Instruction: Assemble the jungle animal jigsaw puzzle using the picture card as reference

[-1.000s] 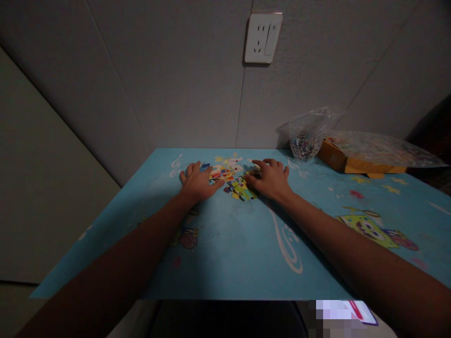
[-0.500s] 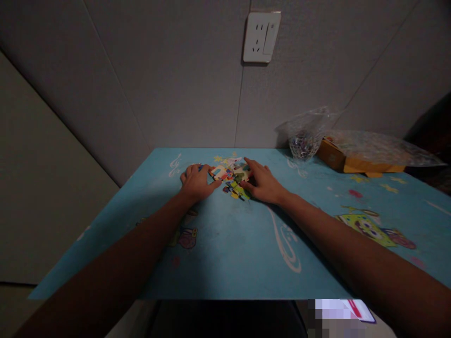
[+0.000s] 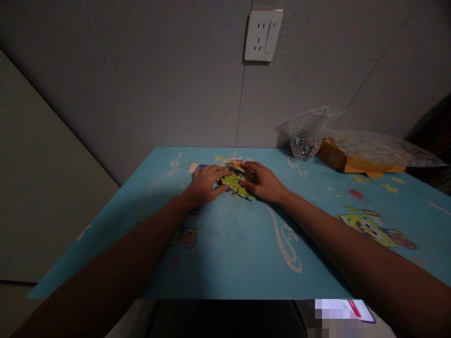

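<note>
A small pile of colourful jigsaw puzzle pieces (image 3: 234,180) lies on the blue table between my hands, some yellow-green and some dark and tilted on edge. My left hand (image 3: 207,184) rests palm down at the pile's left side. Its fingers stretch over the pieces and its thumb is apart. From the right, my right hand (image 3: 262,182) curves its fingers and thumb around a dark clump of pieces. Just beyond my left fingers, a pale piece (image 3: 192,167) and a bit of blue show. Both palms hide part of the pile.
On the blue cartoon-printed table (image 3: 225,253), a clear plastic bag (image 3: 305,138) with small contents stands at the back right. An orange box (image 3: 352,157) partly under clear plastic lies beside it. Behind is a grey wall with a white socket (image 3: 263,36).
My left hand has moved right over the pile, its fingers reaching farther across. My right fingers have curled lower. The pieces between are pushed closer together, some tipped on edge.
</note>
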